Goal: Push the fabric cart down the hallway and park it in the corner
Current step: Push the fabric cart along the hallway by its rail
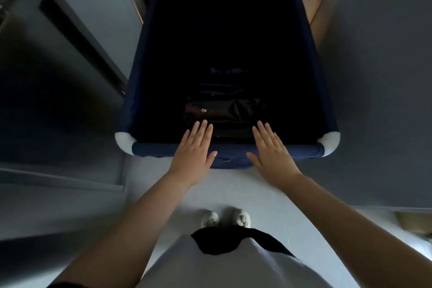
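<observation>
Fabric cart [149, 58]: matt navy cloth walls, smooth white plastic corner caps [124, 141]. Black bag [224, 112] inside: glossy, crinkled plastic film. Floor [233, 192]: smooth, pale, matt.

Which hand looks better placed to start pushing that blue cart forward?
Neither clearly. The left hand and right hand both lie flat and open over the cart's near rail, about evenly either side of its middle. A straight push probably suits both together.
</observation>
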